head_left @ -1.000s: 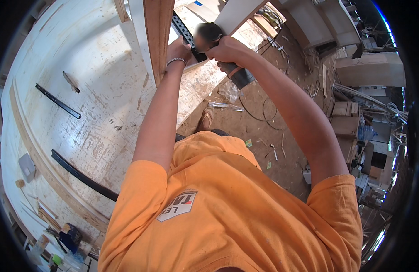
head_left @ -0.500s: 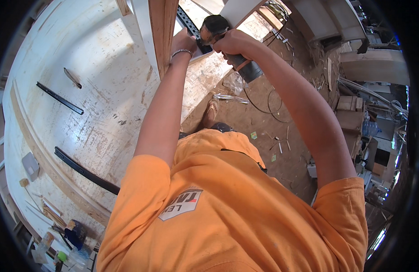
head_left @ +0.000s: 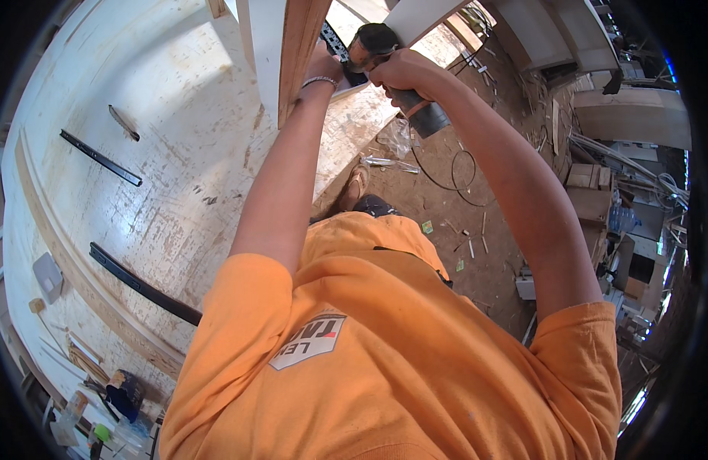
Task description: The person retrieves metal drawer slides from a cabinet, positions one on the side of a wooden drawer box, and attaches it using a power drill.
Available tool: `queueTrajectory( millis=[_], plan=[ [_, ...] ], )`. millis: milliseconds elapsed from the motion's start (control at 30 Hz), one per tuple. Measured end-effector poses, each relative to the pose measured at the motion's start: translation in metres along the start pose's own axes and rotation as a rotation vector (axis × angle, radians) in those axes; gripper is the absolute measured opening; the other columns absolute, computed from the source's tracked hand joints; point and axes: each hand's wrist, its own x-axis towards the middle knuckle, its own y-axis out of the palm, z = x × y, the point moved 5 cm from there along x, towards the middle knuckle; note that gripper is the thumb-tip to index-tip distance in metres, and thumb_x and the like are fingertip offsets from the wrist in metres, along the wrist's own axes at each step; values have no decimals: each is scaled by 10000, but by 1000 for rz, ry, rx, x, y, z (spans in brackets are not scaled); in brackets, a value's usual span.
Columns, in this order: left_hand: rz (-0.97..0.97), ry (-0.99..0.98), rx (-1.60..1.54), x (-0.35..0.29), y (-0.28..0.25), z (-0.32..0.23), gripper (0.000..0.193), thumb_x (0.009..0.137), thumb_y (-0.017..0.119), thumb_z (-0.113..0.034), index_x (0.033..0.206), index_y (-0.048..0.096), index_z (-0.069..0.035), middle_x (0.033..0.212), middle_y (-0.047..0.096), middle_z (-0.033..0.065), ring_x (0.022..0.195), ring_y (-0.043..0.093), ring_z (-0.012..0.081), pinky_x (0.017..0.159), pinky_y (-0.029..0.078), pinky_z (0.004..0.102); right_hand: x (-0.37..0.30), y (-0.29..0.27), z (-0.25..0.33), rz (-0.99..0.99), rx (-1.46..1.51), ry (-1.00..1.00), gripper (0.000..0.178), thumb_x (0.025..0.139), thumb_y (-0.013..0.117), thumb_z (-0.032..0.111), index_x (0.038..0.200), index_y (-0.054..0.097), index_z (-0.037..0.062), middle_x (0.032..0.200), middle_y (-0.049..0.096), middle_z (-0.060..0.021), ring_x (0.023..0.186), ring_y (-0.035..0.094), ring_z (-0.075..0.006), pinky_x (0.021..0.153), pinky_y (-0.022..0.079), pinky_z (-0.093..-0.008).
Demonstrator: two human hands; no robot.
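My right hand is closed round the grip of a cordless drill with a dark body. The drill's head points left toward a black metal drawer slide, which lies along the inside of a white panelled wooden piece. My left hand is closed at that slide, its fingers partly hidden by the panel's upright edge. The drill's tip, and any screw there, cannot be made out. To the left, two more black drawer slides lie on the worn white worktop.
A thin curved strip lies on the worktop, with a long wooden strip along its left side. A cable, clear plastic and scraps litter the dirt floor. Boards and boxes stand at the right.
The panel, the slide and both hands with the drill now appear slightly farther right in view. The drill remains in my right hand, against the slide area.
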Motion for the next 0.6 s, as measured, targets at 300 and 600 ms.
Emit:
queueTrajectory(
  millis=[300, 600],
  plan=[
    [-58, -8, 24, 0, 1, 3, 527, 909, 665, -266, 1379, 554, -58, 1350, 597, 175, 1266, 560, 314, 1061, 446, 391, -6, 1, 4, -18, -74, -5, 165, 776, 684, 153, 798, 643, -5, 666, 614, -85, 532, 596, -172, 482, 536, -321],
    [48, -31, -21, -8, -4, -6, 511, 922, 646, -281, 1374, 548, -65, 1299, 625, 186, 1227, 584, 330, 1026, 464, 404, -2, 2, -4, -16, -23, -56, 155, 752, 681, 138, 791, 653, -10, 668, 621, -85, 530, 599, -170, 467, 526, -323]
  ],
)
